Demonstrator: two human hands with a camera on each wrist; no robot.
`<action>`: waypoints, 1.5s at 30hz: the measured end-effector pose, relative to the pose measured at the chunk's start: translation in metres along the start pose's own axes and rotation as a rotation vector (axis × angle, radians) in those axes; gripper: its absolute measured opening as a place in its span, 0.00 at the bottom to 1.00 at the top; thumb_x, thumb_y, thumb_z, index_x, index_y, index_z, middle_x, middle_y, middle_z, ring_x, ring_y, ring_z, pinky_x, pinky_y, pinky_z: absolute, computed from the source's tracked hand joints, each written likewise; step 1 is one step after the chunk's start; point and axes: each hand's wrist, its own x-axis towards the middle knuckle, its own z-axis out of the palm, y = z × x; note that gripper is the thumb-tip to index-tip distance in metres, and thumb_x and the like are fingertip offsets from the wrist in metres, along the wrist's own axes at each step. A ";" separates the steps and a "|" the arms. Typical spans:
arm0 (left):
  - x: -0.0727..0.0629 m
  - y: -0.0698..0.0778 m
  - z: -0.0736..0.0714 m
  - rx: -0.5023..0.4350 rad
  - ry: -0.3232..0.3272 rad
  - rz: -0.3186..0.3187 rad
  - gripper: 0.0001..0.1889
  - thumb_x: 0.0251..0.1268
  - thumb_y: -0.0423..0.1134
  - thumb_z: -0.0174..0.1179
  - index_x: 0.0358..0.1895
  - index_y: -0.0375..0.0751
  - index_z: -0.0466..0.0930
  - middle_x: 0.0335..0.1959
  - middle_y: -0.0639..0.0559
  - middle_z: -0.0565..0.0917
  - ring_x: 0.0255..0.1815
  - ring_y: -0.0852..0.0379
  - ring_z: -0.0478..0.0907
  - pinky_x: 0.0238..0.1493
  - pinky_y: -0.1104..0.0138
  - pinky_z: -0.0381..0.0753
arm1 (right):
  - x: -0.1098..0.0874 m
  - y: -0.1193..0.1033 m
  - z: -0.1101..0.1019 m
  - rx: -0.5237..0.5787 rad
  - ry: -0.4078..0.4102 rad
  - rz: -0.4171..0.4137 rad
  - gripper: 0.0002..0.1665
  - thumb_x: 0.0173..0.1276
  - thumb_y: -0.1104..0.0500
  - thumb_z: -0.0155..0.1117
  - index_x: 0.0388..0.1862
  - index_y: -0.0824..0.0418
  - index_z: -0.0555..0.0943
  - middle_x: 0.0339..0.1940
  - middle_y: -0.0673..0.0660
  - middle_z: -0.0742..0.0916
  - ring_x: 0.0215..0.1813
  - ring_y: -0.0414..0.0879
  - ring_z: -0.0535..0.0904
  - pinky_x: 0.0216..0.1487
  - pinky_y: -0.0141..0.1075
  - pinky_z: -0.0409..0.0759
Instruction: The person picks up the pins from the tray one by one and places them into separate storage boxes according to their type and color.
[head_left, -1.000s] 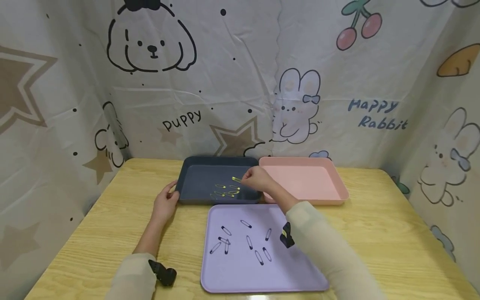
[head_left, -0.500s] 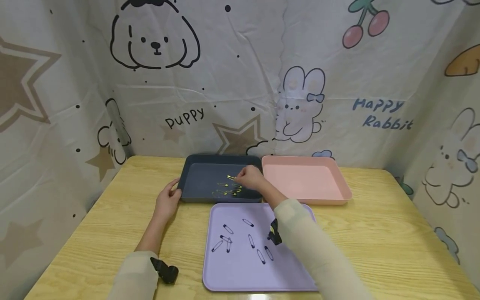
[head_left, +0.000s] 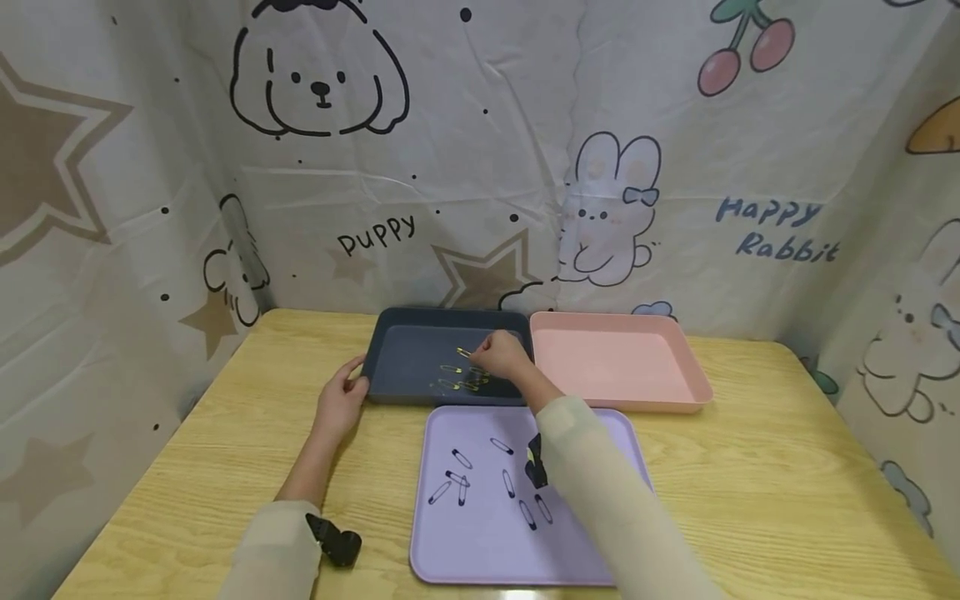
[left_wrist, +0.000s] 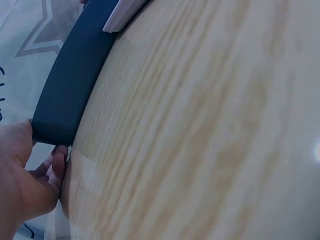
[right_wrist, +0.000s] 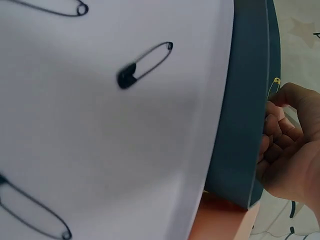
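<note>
My right hand (head_left: pixel 502 354) pinches a yellow safety pin (head_left: pixel 464 352) between thumb and fingertips, over the dark blue tray (head_left: pixel 405 346). In the right wrist view this pin's coiled end (right_wrist: pixel 277 80) sticks out past the curled fingers. Several yellow safety pins (head_left: pixel 451 368) lie in the tray below, partly shaded by the hand. My left hand (head_left: pixel 341 400) holds the tray's left end near the front corner; the left wrist view shows thumb and fingers against it. Several black safety pins (head_left: pixel 528 515) lie scattered on the lilac tray (head_left: pixel 487 558) in front, two of them crossing.
A pink tray (head_left: pixel 615 358) stands right beside the dark blue one. All the trays sit on a wooden table (head_left: pixel 750 483), with a printed cloth (head_left: pixel 450 100) hanging behind. My right forearm (head_left: pixel 600 492) crosses the lilac tray and covers part of it.
My right hand has moved a little left over the dark blue tray, still pinching the yellow safety pin. My left hand stays at the tray's end. The head view has shifted slightly.
</note>
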 end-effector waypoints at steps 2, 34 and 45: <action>-0.001 0.001 0.000 0.000 0.001 0.002 0.24 0.70 0.41 0.44 0.69 0.50 0.63 0.44 0.43 0.78 0.36 0.58 0.70 0.37 0.69 0.68 | 0.001 0.001 0.002 0.000 0.004 0.002 0.27 0.62 0.57 0.59 0.06 0.53 0.63 0.10 0.45 0.69 0.16 0.40 0.60 0.27 0.32 0.64; 0.000 -0.002 0.002 0.010 -0.015 -0.002 0.25 0.71 0.42 0.44 0.70 0.50 0.61 0.52 0.38 0.78 0.45 0.51 0.72 0.41 0.67 0.68 | -0.017 0.026 -0.057 0.006 0.267 -0.025 0.15 0.64 0.56 0.56 0.42 0.65 0.82 0.38 0.61 0.85 0.39 0.50 0.80 0.40 0.38 0.76; 0.000 0.000 0.003 0.022 -0.015 -0.003 0.25 0.70 0.42 0.43 0.70 0.51 0.61 0.50 0.41 0.77 0.40 0.54 0.71 0.38 0.68 0.67 | -0.045 0.072 -0.111 0.013 0.246 0.084 0.20 0.67 0.52 0.54 0.48 0.66 0.77 0.43 0.63 0.83 0.44 0.53 0.78 0.43 0.40 0.75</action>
